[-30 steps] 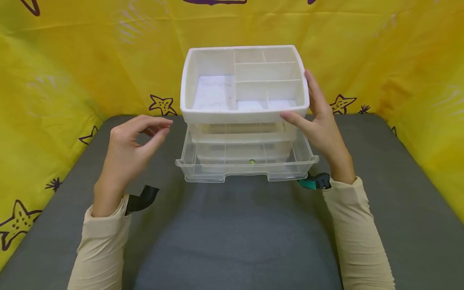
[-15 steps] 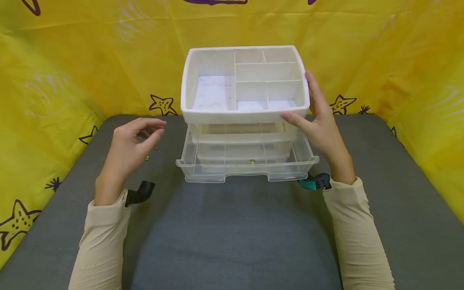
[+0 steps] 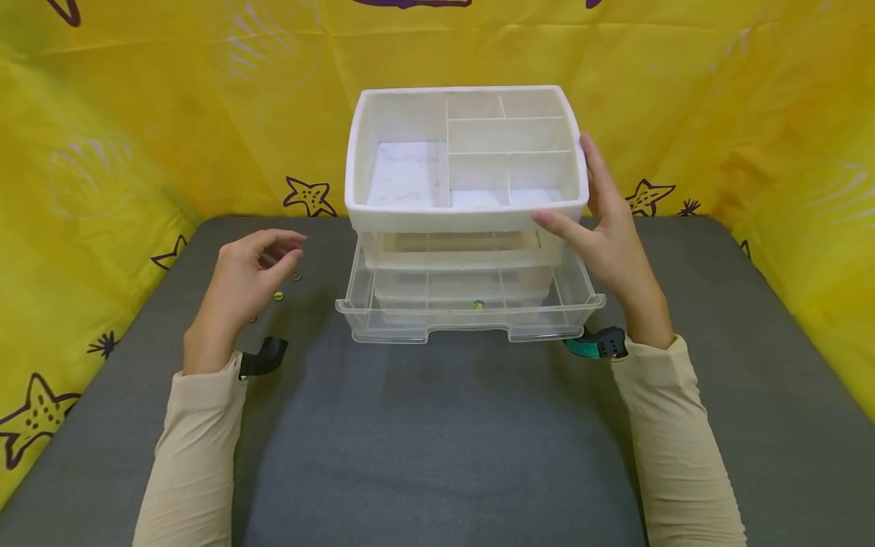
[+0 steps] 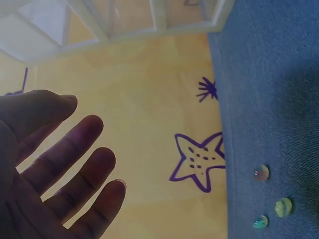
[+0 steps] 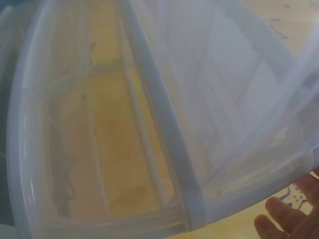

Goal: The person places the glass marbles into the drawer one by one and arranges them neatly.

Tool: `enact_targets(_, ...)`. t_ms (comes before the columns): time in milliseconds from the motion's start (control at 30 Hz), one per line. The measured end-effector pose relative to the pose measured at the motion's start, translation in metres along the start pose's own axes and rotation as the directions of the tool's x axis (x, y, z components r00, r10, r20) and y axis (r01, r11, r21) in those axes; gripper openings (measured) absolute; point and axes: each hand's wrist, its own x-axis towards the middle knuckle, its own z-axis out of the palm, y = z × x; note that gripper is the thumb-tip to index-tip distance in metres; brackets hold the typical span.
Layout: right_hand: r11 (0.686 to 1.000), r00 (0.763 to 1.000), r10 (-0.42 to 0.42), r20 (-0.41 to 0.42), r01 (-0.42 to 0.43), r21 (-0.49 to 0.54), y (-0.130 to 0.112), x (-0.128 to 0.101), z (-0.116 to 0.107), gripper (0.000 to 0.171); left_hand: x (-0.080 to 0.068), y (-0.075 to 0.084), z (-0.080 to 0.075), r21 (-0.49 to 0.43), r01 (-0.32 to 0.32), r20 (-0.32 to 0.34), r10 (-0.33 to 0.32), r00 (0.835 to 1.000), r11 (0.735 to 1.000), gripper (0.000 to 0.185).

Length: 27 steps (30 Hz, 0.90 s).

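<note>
One green bead (image 3: 476,305) sits in the pulled-out bottom drawer (image 3: 470,319). Three beads (image 4: 271,196) remain on the counter (image 3: 437,441) under your left hand (image 3: 239,285), fingers relaxed, holding nothing. Your right hand (image 3: 608,235) grasps the organizer (image 3: 467,159).

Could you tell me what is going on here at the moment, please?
A person sits at a grey mat with a small plastic drawer organiser in front of them. The right hand holds the organiser's right side, thumb on the front edge of the white top tray. The clear bottom drawer is pulled out, with one small bead in it. The left hand hovers open and empty above three little beads lying on the mat.
</note>
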Motion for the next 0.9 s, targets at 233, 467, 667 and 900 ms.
enact_targets(233,1.000,1.000,-0.009,0.001,0.009,0.001,-0.001,0.000,0.000,0.089,-0.001,-0.011,0.000,0.031,0.043,0.047,-0.045,0.998,0.999,0.022)
enact_targets(467,1.000,1.000,0.001,0.001,-0.001,0.013,-0.002,0.001,-0.001,0.089,0.000,-0.021,-0.001,0.095,0.074,0.122,-0.085,0.989,0.993,0.025)
enact_targets(667,1.000,1.000,0.000,0.002,0.000,0.010,-0.002,0.000,-0.001,0.089,-0.001,-0.028,-0.002,0.121,0.104,0.160,-0.123,0.979,0.987,0.026)
enact_targets(900,1.000,1.000,-0.007,0.002,0.007,0.016,-0.002,0.001,-0.001,0.089,-0.001,-0.039,-0.001,0.167,0.139,0.203,-0.172,0.964,0.976,0.028)
